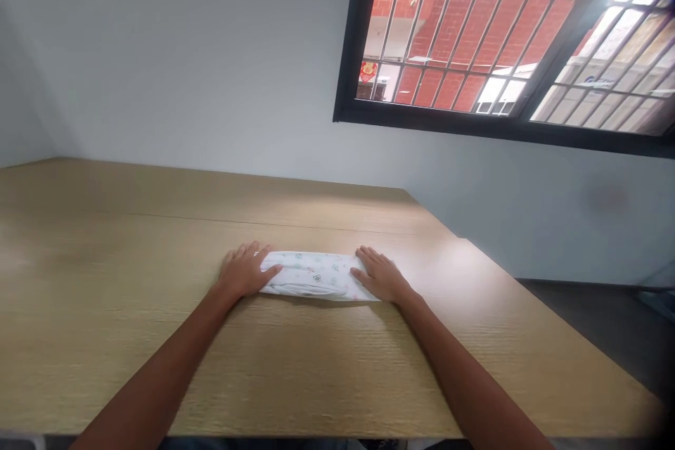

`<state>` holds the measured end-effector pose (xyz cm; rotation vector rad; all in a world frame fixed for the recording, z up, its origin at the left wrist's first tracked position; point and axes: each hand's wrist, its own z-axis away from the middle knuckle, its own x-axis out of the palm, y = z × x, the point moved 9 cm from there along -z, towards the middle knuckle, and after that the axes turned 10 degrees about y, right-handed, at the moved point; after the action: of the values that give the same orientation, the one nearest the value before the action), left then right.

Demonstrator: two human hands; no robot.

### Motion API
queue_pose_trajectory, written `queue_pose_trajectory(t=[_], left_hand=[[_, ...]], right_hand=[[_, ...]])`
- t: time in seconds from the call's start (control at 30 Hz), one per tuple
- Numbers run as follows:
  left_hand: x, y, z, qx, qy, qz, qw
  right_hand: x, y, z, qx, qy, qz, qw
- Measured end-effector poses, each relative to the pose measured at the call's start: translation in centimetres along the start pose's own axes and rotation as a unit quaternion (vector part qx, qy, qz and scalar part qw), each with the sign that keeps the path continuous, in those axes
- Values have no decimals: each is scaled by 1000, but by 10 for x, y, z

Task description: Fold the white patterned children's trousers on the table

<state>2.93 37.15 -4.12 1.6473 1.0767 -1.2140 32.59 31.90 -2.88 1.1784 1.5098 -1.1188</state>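
A small white cloth (316, 274) with a faint printed pattern lies folded into a long narrow strip on the wooden table (105, 295). My left hand (245, 271) rests flat on the strip's left end, fingers stretched out across it. My right hand (380, 275) lies flat on the right end, fingers also stretched out. Both hands press on the cloth without gripping it.
The table runs back to a plain pale wall (184, 70); its right edge slants off toward a dark floor (595, 323). A black-framed barred window (500, 35) sits high on the right, with red brick outside.
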Motion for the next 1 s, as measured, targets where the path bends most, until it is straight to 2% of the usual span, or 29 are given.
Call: queue_pose_trajectory(t=[0.13,0.23,0.3,0.4,0.47,0.53,0.63,0.7,0.8,0.9,1.0], left_hand=[[-2,-16,5,-23,-7,9,1000],[-12,-6,8,0,31,-8,999],[-23,13,8,37,74,-11,997],[-32,59,8,112,110,27,987],[-26,93,8,159,94,64,981],[-14,120,9,194,63,92,975],[3,141,14,227,31,105,968],[10,143,16,233,21,107,966],[14,132,16,204,10,113,972],[13,105,10,150,13,108,983],[10,71,5,103,26,87,990]], right_hand=[[-1,1,-1,19,-17,0,1000],[-3,1,-1,34,-16,-16,999],[-6,-5,-2,35,6,-36,999],[-12,-32,-2,8,63,-90,994],[-12,-58,-1,-35,86,-138,986],[-9,-85,2,-87,77,-176,978],[2,-108,7,-130,29,-173,976],[8,-110,8,-120,0,-155,981],[14,-102,6,-86,-25,-129,988],[17,-89,4,-60,-37,-90,993],[17,-63,0,-29,-42,-40,998]])
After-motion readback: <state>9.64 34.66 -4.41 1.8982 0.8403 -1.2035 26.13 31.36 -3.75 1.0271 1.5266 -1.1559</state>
